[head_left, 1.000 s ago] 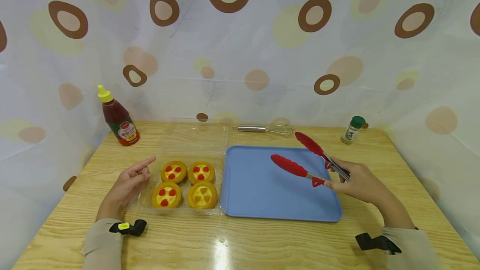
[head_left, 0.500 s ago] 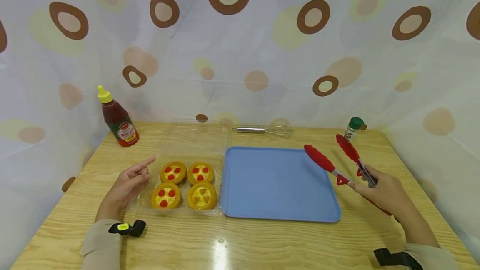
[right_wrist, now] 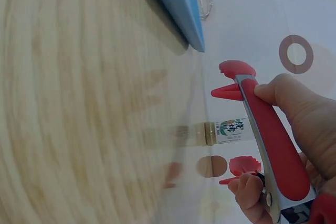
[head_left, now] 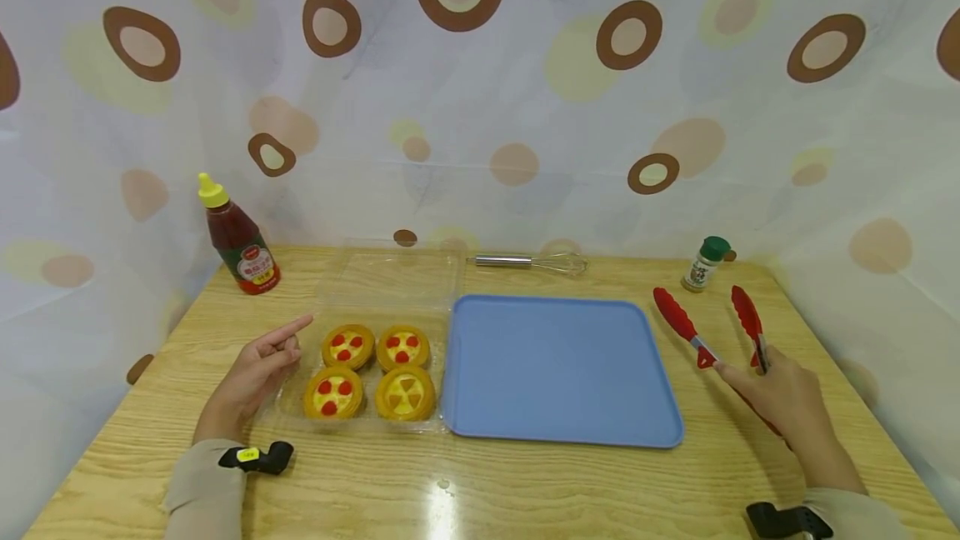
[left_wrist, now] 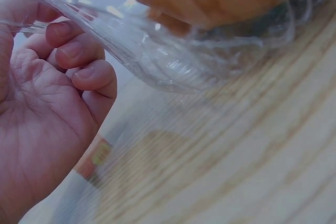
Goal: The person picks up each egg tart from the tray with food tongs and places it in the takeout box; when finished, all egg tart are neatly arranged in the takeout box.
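My left hand (head_left: 251, 377) holds the left rim of a clear plastic food box (head_left: 442, 407), index finger stretched along it. In the left wrist view, curled fingers (left_wrist: 84, 53) meet the clear rim. Inside the box sit several round tarts; three bear red dots, such as the front left tart (head_left: 333, 392), and one tart (head_left: 405, 393) has brownish triangles on top. To the right of the tray, my right hand (head_left: 787, 398) grips red-tipped tongs (head_left: 675, 313) by their handles, thumb on one arm and fingers on the other. The tongs' arms are spread, nothing between the tips.
A blue tray (head_left: 562, 373) lies between the box and the tongs. Behind it is a whisk (head_left: 525, 262). A green-capped seasoning jar (head_left: 705, 263) stands at the back right, a yellow-capped sauce bottle (head_left: 240, 240) at the back left. The box's clear lid (head_left: 397, 273) lies folded back.
My right hand has carried the spread tongs rightward, from over the tray to beyond its right edge. My left hand has stayed at the box.
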